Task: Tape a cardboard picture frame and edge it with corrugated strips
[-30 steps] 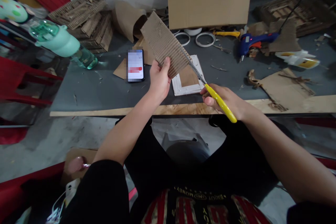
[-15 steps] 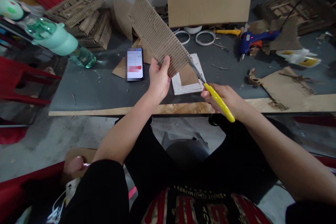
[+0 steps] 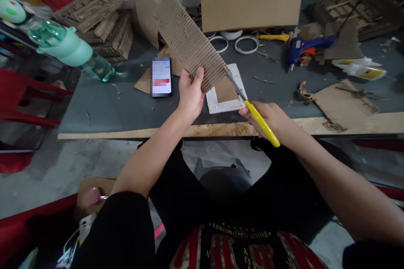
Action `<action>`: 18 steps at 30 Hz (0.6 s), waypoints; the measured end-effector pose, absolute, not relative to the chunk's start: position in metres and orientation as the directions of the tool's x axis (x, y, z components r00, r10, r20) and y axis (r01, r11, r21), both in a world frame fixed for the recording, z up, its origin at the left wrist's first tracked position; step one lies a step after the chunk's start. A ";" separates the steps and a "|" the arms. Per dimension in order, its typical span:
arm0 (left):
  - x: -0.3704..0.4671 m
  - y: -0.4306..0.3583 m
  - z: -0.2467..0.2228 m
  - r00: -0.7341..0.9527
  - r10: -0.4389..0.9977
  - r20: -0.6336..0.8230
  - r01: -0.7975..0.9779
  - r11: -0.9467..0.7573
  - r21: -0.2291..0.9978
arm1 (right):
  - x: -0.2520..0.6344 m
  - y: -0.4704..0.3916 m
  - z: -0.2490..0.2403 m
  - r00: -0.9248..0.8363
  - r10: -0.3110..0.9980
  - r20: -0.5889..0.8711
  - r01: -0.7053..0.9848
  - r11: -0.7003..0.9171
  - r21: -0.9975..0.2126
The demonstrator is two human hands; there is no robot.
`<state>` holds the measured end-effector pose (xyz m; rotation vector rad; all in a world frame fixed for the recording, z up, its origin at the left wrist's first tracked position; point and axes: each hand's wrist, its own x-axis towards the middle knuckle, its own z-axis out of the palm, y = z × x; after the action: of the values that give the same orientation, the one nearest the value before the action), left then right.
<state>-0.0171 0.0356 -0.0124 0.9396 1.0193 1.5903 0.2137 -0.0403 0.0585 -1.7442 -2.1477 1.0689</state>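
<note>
A corrugated cardboard strip (image 3: 189,42) is pinched at its near end by the left hand (image 3: 190,94), fingers closed, and held tilted up above the table (image 3: 104,109), presumably to clear the blades. Yellow-handled scissors (image 3: 251,111) are gripped in the closed right hand (image 3: 271,119), blades meeting the strip's right edge. A smartphone (image 3: 161,76) lies just left of the left hand.

Craft workshop: glue gun (image 3: 307,45), cardboard scraps (image 3: 344,101) (messy bench (image 3: 104,109)).
</note>
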 end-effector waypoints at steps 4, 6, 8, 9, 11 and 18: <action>-0.018 0.036 -0.015 -0.201 0.973 0.110 -0.313 -0.171 0.934 | 0.211 -0.038 0.056 -0.269 0.902 -0.339 0.826 0.035 -0.562; -0.018 0.036 -0.015 -0.200 0.975 0.100 -0.307 -0.159 0.938 | 0.211 -0.038 0.057 -0.253 0.899 -0.359 0.853 0.032 -0.522; -0.017 0.035 -0.014 -0.202 0.976 0.082 -0.301 -0.142 0.943 | 0.210 -0.037 0.060 -0.236 0.893 -0.384 0.878 0.026 -0.479; -0.016 0.034 -0.013 -0.203 0.977 0.073 -0.303 -0.134 0.944 | 0.210 -0.037 0.061 -0.230 0.889 -0.396 0.887 0.023 -0.462; -0.013 0.031 -0.009 -0.206 0.977 0.056 -0.316 -0.120 0.941 | 0.208 -0.037 0.063 -0.222 0.884 -0.411 0.897 0.020 -0.442; -0.013 0.023 0.026 -0.242 0.968 -0.063 -0.402 -0.041 0.915 | 0.205 -0.038 0.069 -0.237 0.900 -0.365 0.906 0.068 -0.419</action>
<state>-0.0131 0.0226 0.0256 0.7552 1.0697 1.5489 0.2052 -0.0382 0.0692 -1.9461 -2.3027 0.9146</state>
